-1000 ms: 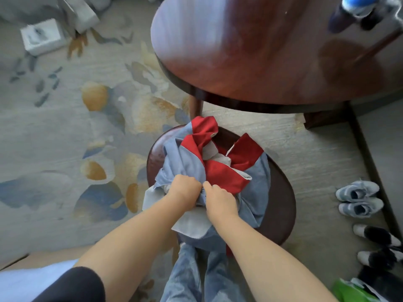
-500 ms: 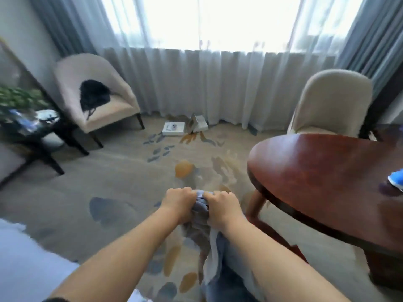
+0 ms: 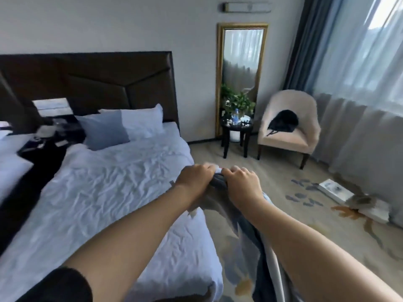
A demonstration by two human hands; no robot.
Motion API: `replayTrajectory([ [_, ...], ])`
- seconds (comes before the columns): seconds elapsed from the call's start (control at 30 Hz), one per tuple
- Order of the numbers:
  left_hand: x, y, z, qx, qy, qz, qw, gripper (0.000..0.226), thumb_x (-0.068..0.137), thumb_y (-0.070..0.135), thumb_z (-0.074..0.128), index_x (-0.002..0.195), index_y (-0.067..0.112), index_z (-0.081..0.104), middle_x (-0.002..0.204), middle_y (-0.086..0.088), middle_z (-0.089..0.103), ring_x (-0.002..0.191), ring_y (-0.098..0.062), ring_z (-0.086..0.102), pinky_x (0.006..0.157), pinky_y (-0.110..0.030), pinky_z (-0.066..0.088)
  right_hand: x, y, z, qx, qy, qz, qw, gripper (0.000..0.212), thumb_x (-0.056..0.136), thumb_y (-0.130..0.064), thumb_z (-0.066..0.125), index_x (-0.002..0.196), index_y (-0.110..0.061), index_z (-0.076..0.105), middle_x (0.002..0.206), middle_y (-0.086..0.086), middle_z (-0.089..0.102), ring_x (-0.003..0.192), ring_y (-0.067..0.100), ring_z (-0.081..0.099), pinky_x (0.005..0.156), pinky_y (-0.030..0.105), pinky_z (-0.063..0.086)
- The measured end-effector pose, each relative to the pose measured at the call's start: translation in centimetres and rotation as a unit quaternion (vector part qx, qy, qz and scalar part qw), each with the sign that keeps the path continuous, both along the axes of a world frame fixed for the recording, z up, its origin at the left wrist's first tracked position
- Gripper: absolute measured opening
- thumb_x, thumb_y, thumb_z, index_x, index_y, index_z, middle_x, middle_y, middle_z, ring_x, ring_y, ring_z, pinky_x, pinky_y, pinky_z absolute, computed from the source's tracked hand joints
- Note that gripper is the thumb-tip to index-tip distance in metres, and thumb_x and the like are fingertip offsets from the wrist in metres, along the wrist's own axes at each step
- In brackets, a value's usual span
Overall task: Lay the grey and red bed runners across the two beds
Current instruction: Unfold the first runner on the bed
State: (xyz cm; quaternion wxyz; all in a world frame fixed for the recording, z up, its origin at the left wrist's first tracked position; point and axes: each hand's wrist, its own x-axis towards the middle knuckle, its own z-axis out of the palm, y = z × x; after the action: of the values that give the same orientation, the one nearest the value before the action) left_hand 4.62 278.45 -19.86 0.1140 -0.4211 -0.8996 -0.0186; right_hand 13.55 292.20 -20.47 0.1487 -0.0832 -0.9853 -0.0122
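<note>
Two hands work side by side. The left hand and right hand each curl their fingers tight round the bunched top of the grey bed runner. It is held up over the near bed edge, likely so the length drops free for spreading. The cloth hangs between the forearms. No red shows. The second bed is cut off at left, and the fingertips are hidden.

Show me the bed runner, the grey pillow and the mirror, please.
bed runner (image 3: 219,184): head view, the bunched upper end of the cloth.
grey pillow (image 3: 104,130): head view, middle of its front face.
mirror (image 3: 241,68): head view, the glass inside the gold frame.
</note>
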Motion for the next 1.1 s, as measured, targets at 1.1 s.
replayTrajectory([
  [1.1,-30.5,-49.3,-5.2,-0.008,-0.066,0.236,0.97,0.028,0.086,0.008,0.064,0.111,0.017,0.057,0.111,-0.008,0.054,0.093,-0.033,0.064,0.066,-0.036,0.035,-37.5,-45.6,-3.2,0.093,-0.095,0.247,0.96,0.049,0.089,-0.004,0.058,0.135,-0.017,0.047,0.124,0.012,0.048,0.115,0.035,0.049,0.08,0.039,0.041],
])
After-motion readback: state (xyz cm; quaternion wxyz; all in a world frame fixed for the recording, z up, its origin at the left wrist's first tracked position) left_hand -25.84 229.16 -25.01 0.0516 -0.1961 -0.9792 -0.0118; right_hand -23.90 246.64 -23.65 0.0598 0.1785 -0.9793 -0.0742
